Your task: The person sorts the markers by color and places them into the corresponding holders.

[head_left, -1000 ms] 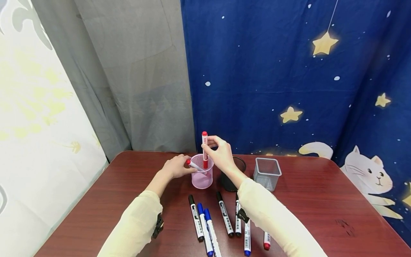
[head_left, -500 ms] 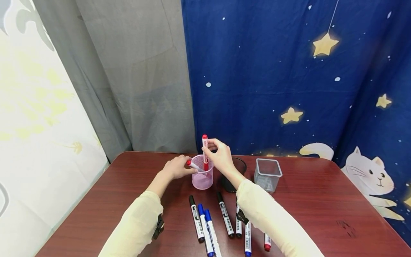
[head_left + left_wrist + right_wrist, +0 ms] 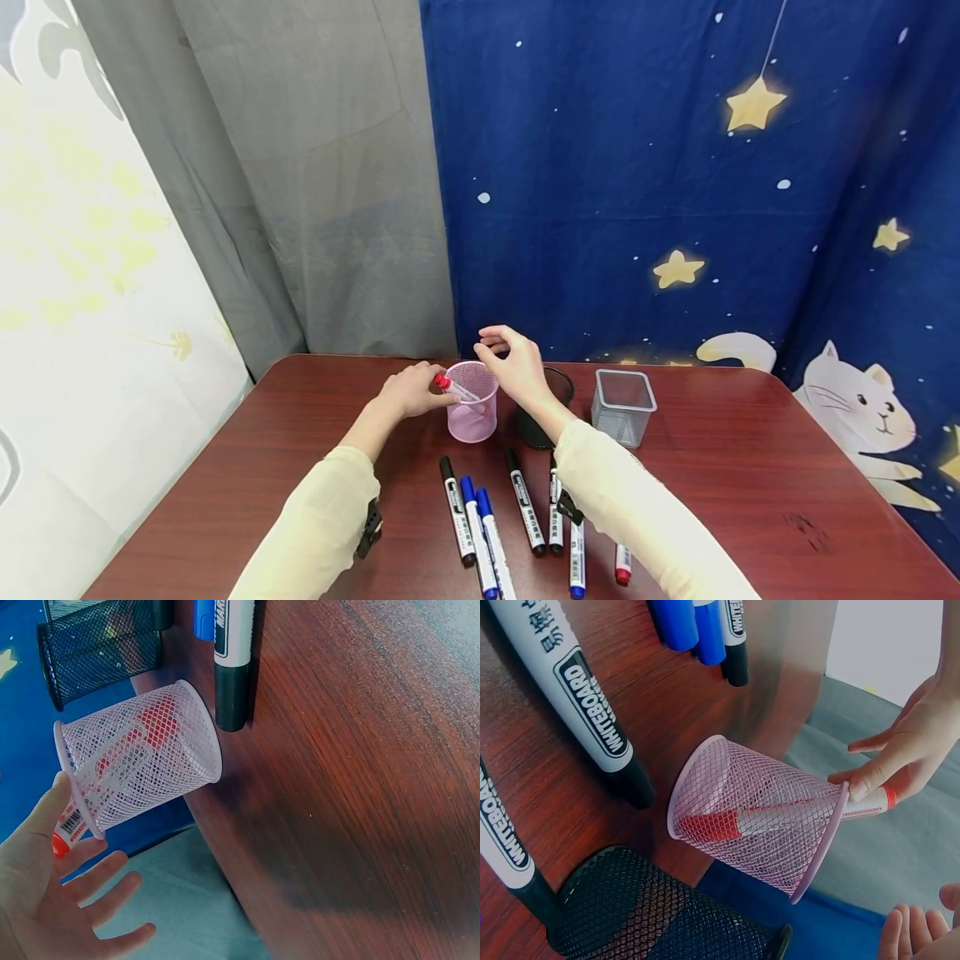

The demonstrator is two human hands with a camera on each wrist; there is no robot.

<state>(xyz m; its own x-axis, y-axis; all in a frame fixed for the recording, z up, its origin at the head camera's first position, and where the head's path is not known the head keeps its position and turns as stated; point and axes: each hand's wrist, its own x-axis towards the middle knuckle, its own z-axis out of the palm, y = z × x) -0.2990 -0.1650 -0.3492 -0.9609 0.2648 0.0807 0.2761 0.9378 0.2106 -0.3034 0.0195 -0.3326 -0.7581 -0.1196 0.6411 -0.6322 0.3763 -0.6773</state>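
A pink mesh pen cup (image 3: 472,423) stands upright near the table's far edge. My left hand (image 3: 408,390) pinches its rim, thumb on the near side, as the left wrist view shows. Two red-capped whiteboard markers (image 3: 459,390) lean inside the cup, their upper ends by my left fingers. Through the mesh a red cap (image 3: 714,825) shows low in the cup in the right wrist view. Above and right of the cup, my right hand (image 3: 517,367) holds nothing, its fingers loosely bent. Behind my right wrist, a black mesh pen cup (image 3: 534,427) is partly hidden.
A square silver mesh holder (image 3: 624,408) stands to the right. In front of the cups lie black markers (image 3: 459,512), blue markers (image 3: 480,533) and a red marker (image 3: 623,564), some partly under my right sleeve. Curtains hang behind the table (image 3: 750,467).
My right hand has let go of the upright red marker, which has dropped into the pink cup and leans beside the other. My left hand stays at the rim.
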